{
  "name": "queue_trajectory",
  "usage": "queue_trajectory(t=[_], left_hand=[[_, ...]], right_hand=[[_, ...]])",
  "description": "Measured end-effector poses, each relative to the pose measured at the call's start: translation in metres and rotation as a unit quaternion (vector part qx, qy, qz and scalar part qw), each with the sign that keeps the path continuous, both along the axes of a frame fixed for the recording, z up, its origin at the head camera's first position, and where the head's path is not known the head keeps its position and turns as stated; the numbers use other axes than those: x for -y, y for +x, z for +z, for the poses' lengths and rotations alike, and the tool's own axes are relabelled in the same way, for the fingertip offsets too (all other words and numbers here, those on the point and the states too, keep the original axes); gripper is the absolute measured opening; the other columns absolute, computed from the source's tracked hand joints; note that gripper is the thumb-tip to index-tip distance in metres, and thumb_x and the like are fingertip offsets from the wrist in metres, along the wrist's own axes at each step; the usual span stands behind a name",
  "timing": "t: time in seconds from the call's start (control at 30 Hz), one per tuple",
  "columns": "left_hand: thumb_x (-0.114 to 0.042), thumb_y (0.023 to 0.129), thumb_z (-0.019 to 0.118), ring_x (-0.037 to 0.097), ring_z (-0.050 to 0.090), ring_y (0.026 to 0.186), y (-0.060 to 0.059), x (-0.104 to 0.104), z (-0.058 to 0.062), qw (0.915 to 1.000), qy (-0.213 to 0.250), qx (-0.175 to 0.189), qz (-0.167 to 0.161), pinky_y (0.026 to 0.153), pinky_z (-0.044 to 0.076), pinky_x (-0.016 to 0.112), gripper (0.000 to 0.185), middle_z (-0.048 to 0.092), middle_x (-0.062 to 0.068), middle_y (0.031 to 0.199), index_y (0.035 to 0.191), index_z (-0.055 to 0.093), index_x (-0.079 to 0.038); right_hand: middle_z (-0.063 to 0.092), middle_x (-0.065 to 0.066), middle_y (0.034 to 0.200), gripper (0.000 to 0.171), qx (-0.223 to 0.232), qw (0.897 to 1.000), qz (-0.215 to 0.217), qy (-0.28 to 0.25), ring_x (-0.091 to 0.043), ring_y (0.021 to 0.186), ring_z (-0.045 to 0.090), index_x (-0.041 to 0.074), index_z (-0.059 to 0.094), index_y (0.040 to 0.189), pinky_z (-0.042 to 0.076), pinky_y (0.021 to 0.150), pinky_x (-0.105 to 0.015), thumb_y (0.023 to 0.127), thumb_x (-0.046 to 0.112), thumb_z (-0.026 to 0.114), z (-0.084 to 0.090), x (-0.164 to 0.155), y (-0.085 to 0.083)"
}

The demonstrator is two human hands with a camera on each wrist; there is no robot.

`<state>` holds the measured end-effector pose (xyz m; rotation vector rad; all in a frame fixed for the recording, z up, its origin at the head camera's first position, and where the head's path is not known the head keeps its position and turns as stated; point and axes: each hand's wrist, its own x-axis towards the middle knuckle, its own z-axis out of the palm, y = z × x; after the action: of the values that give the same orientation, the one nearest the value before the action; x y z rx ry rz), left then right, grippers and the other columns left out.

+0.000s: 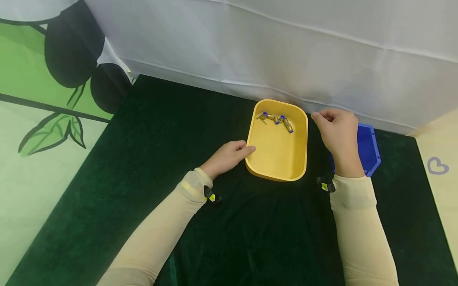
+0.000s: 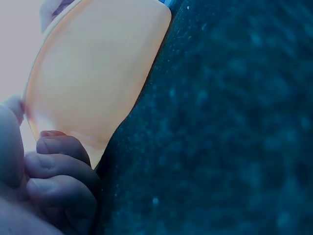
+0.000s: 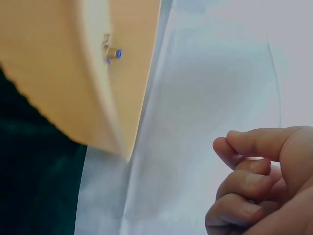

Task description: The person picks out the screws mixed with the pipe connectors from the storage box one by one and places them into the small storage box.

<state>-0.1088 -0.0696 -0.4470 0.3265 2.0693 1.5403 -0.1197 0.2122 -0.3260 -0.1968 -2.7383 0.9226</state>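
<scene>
I'm looking at the yellow tray [image 1: 279, 159], which sits toward the back edge of the dark green cloth [image 1: 143, 167], right of centre, long axis running front to back, far short end nearly against the white backdrop [image 1: 286, 47].

Left hand [image 1: 229, 155] is at the tray's near-left corner. The thumb tip touches the rim in the head view; the left wrist view shows the fingers [image 2: 58, 171] curled against the outer wall. I can't tell if it's a real grip or just bracing.

Right hand [image 1: 336, 131] is off the tray's right long side, near the far-right corner, and not touching it. Its fingers [image 3: 249, 171] are curled with thumb on forefinger. I see nothing held in either view.

Two small brass fittings with blue collars [image 1: 277, 119] lie in the tray's far end, close together, near the back wall. They lie diagonally forward and right of the left hand, and left of the right hand at about the same depth. The right hand is the nearer one, and would have to cross the right rim.

The blue bin [image 1: 366, 149] is partly hidden behind the right hand and wrist, near the cloth's right edge.
</scene>
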Motion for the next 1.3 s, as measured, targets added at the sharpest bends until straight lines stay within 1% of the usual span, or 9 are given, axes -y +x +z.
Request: queue_trajectory(t=[0.07, 0.2, 0.37, 0.5, 0.7, 0.97, 1.07, 1.2, 1.3], left_hand=[[-0.061, 0.097, 0.049, 0.026, 0.055, 0.076, 0.000, 0.001, 0.000, 1.0000, 0.000, -0.004, -0.001, 0.066, 0.042, 0.033, 0.047, 0.061, 0.010, 0.088, 0.110, 0.066, -0.019], [-0.061, 0.097, 0.049, 0.026, 0.054, 0.075, -0.002, 0.001, -0.001, 0.9999, -0.003, -0.011, -0.001, 0.065, 0.040, 0.033, 0.047, 0.060, 0.010, 0.086, 0.109, 0.066, -0.018], [-0.062, 0.097, 0.049, 0.026, 0.054, 0.076, -0.003, 0.001, -0.003, 1.0000, -0.005, -0.004, 0.000, 0.066, 0.041, 0.033, 0.047, 0.060, 0.009, 0.087, 0.110, 0.066, -0.020], [-0.062, 0.097, 0.048, 0.025, 0.054, 0.075, -0.002, 0.002, -0.002, 1.0000, -0.006, -0.001, 0.000, 0.066, 0.041, 0.033, 0.047, 0.061, 0.008, 0.088, 0.110, 0.066, -0.021], [-0.061, 0.097, 0.048, 0.024, 0.054, 0.074, -0.002, 0.001, -0.001, 1.0000, -0.002, -0.005, -0.008, 0.065, 0.041, 0.033, 0.045, 0.062, 0.007, 0.087, 0.107, 0.066, -0.021], [-0.061, 0.098, 0.048, 0.023, 0.055, 0.075, -0.003, 0.000, 0.001, 0.9999, -0.006, -0.001, -0.011, 0.067, 0.042, 0.033, 0.043, 0.062, 0.006, 0.088, 0.108, 0.066, -0.023], [-0.061, 0.098, 0.048, 0.023, 0.055, 0.075, -0.003, 0.001, 0.000, 0.9999, -0.005, 0.002, -0.012, 0.067, 0.043, 0.033, 0.044, 0.063, 0.006, 0.088, 0.109, 0.066, -0.022], [-0.062, 0.097, 0.047, 0.024, 0.055, 0.075, -0.003, 0.001, 0.000, 0.9999, -0.002, 0.000, -0.013, 0.067, 0.042, 0.033, 0.045, 0.062, 0.007, 0.088, 0.108, 0.065, -0.022], [-0.062, 0.098, 0.047, 0.024, 0.054, 0.074, -0.002, 0.001, 0.000, 0.9999, -0.003, 0.000, -0.012, 0.067, 0.042, 0.034, 0.044, 0.062, 0.007, 0.087, 0.106, 0.065, -0.022]], right_hand=[[0.052, 0.004, 0.059, 0.033, 0.004, 1.000, 0.007, 0.001, -0.016, 0.054, 0.046, 0.004, 0.078, 0.092, 0.036, 0.046, -0.023, 0.095, 0.035, 0.065, 0.001, 0.007, -0.003], [0.057, -0.003, 0.064, 0.033, 0.015, 1.000, 0.014, 0.007, -0.019, 0.059, 0.047, 0.003, 0.078, 0.096, 0.037, 0.048, -0.023, 0.095, 0.033, 0.064, 0.003, 0.018, -0.009], [0.064, -0.011, 0.072, 0.032, 0.022, 0.999, 0.026, 0.009, -0.021, 0.060, 0.049, 0.002, 0.077, 0.097, 0.038, 0.048, -0.024, 0.095, 0.032, 0.065, 0.003, 0.028, -0.015], [0.061, -0.009, 0.068, 0.032, 0.036, 0.999, 0.035, 0.001, -0.021, 0.056, 0.048, 0.003, 0.076, 0.096, 0.038, 0.047, -0.025, 0.095, 0.032, 0.065, 0.002, 0.036, -0.019], [0.051, -0.005, 0.058, 0.028, 0.050, 0.997, 0.053, -0.006, -0.018, 0.046, 0.040, 0.005, 0.077, 0.097, 0.033, 0.043, -0.027, 0.096, 0.030, 0.064, 0.004, 0.047, -0.020], [0.052, -0.004, 0.058, 0.028, 0.065, 0.995, 0.078, 0.004, -0.018, 0.047, 0.043, 0.007, 0.076, 0.100, 0.033, 0.045, -0.028, 0.096, 0.032, 0.064, 0.012, 0.065, -0.027], [0.056, -0.005, 0.061, 0.026, 0.081, 0.992, 0.092, 0.001, -0.018, 0.047, 0.045, 0.007, 0.076, 0.102, 0.037, 0.045, -0.028, 0.096, 0.030, 0.065, 0.009, 0.071, -0.029], [0.060, -0.007, 0.067, 0.024, 0.098, 0.989, 0.109, -0.002, -0.019, 0.050, 0.046, 0.008, 0.076, 0.101, 0.038, 0.046, -0.028, 0.096, 0.028, 0.065, 0.001, 0.075, -0.031], [0.064, -0.010, 0.074, 0.023, 0.115, 0.987, 0.116, -0.006, -0.020, 0.058, 0.048, 0.007, 0.076, 0.101, 0.039, 0.051, -0.029, 0.097, 0.027, 0.065, -0.005, 0.078, -0.033]])
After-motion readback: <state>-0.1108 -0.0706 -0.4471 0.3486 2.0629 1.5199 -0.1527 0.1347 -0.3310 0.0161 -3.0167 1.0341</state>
